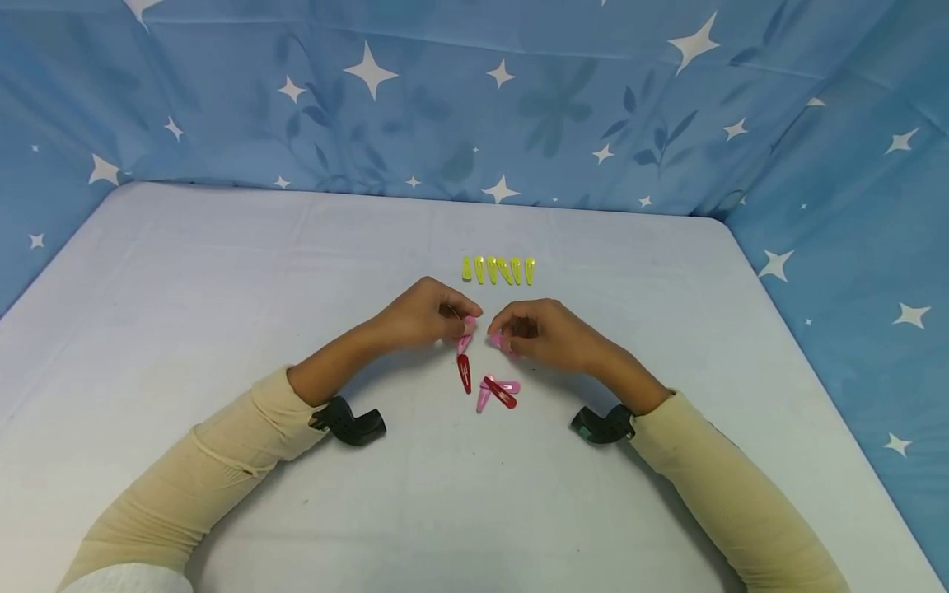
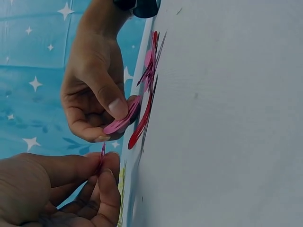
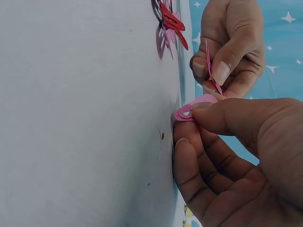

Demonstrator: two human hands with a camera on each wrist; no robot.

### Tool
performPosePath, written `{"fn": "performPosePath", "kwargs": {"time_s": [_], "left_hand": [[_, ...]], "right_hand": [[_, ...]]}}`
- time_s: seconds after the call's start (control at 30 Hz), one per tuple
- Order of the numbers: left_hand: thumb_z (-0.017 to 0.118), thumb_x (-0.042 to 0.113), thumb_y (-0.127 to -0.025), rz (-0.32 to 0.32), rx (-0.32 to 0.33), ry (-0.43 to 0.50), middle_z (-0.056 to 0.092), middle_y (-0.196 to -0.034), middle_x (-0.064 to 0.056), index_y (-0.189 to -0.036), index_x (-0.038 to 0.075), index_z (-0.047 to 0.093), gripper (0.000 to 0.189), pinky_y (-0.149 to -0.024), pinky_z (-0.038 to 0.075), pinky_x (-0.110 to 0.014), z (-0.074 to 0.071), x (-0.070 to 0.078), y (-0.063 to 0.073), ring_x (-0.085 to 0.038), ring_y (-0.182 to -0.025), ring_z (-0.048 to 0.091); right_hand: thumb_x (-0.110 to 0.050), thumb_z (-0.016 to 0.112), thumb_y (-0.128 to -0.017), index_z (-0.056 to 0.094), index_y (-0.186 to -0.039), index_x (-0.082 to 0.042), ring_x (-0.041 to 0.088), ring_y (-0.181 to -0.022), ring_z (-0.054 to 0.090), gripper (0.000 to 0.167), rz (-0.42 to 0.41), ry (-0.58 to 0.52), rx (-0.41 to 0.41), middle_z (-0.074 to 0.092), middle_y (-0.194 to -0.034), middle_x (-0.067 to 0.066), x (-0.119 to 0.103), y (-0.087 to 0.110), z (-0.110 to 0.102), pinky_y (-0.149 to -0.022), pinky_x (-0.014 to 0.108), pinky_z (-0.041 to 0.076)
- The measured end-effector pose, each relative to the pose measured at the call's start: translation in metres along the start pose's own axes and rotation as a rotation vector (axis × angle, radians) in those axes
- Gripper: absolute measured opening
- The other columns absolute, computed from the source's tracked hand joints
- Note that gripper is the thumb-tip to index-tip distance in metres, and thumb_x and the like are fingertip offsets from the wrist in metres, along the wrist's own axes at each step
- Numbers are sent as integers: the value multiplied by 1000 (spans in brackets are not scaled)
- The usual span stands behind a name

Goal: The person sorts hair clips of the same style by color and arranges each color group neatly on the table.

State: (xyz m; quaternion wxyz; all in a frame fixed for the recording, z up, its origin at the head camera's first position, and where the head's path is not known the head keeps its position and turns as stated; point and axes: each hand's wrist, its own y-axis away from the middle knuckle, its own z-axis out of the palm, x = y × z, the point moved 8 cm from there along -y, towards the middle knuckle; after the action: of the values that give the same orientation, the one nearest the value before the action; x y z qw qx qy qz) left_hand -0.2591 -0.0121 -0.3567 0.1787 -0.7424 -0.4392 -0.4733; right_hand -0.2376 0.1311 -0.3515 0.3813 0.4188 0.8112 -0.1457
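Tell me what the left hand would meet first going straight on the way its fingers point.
The left hand would probably meet the right hand, or the pink hair clip in its grip, across a narrow gap in the head view. Depth is hard to judge, so which comes first is unclear.

- On the table (image 1: 371, 511), a row of six hair clips (image 1: 492, 269) lies behind both hands.
- The left hand (image 1: 418, 315) is before the left end of this row and holds the left-hand clip (image 1: 464, 343).
- The right hand (image 1: 554, 336) is before the right end, a little nearer to the front, and holds the right-hand clip (image 1: 496, 338).
- Between the two hands there is a small gap.
- A single clip (image 1: 464, 375) lies just before the left-hand clip.
- To its right, and slightly before it, lies a group of three clips (image 1: 501, 394), one across the other two.
- The curtain (image 1: 445, 123) hangs behind the table and along both its sides.
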Motion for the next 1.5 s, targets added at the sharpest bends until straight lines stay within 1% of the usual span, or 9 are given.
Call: {"fn": "performPosePath", "kwargs": {"time_s": [0.1, 0.2, 0.4, 0.6, 0.7, 0.87, 1.13, 1.37, 1.5], "left_hand": [[67, 4, -90, -5, 15, -4, 72, -118, -7, -119, 4, 72, 30, -82, 52, -27, -4, 0, -1, -18, -102, 63], [70, 5, -88, -9, 38, 11, 73, -116, -7, -118, 4, 72, 30, -84, 52, -29, -8, -2, -3, -18, -101, 64], [74, 8, -85, -12, 100, 62, 73, -111, -9, -115, 4, 73, 30, -75, 50, -27, -18, -6, -7, -18, -91, 63], [72, 6, -85, -17, 137, 67, 73, -107, -9, -114, 4, 73, 29, -70, 49, -26, -24, -11, -14, -18, -86, 63], [71, 6, -86, -24, 138, 67, 73, -103, -9, -110, 4, 74, 24, -68, 50, -26, -24, -13, -18, -17, -82, 64], [70, 5, -88, -29, 133, 77, 74, -100, -11, -108, 1, 75, 21, -67, 53, -24, -24, -15, -25, -14, -78, 67], [70, 4, -88, 3, 130, 86, 74, -98, -15, -106, -1, 74, 19, -65, 52, -25, -23, -13, -31, -15, -77, 62], [71, 4, -87, 42, 120, -4, 75, -99, -14, -105, -1, 75, 19, -69, 49, -23, -23, -13, -37, -17, -84, 61], [71, 4, -87, 32, 122, -35, 75, -99, -14, -106, -1, 75, 20, -72, 48, -23, -24, -12, -38, -17, -86, 61]], "right_hand": [[4, 63, -88, 70, -107, -8, 18, -78, 55, 24, 9, -6, 19, 62, -84, 5, 1, -3, -2, -68, 24, 49], [4, 62, -88, 69, -106, -7, 19, -80, 56, 22, 5, -19, 32, 62, -85, 7, 3, -7, -3, -70, 25, 49], [4, 62, -88, 68, -110, -5, 21, -78, 56, 24, -7, -47, 68, 62, -87, 8, 3, -15, -9, -68, 24, 48], [5, 61, -89, 69, -115, -1, 21, -80, 57, 28, -35, -59, 135, 64, -91, 11, 1, -21, -15, -71, 23, 48], [6, 61, -89, 69, -114, 0, 21, -81, 58, 27, -28, -86, 157, 65, -92, 12, 2, -24, -16, -73, 22, 49], [7, 61, -88, 69, -111, 1, 22, -78, 60, 26, 0, -114, 185, 65, -93, 14, 7, -29, -18, -70, 22, 50], [3, 64, -88, 70, -108, 0, 22, -76, 60, 21, 44, -127, 193, 66, -91, 15, 13, -39, -17, -66, 22, 51], [0, 65, -88, 71, -108, -3, 21, -77, 60, 21, 82, -87, 195, 67, -91, 13, 18, -44, -16, -67, 25, 51], [-2, 65, -89, 71, -109, -4, 19, -72, 59, 21, 98, -64, 193, 68, -90, 12, 17, -48, -16, -65, 27, 49]]}}
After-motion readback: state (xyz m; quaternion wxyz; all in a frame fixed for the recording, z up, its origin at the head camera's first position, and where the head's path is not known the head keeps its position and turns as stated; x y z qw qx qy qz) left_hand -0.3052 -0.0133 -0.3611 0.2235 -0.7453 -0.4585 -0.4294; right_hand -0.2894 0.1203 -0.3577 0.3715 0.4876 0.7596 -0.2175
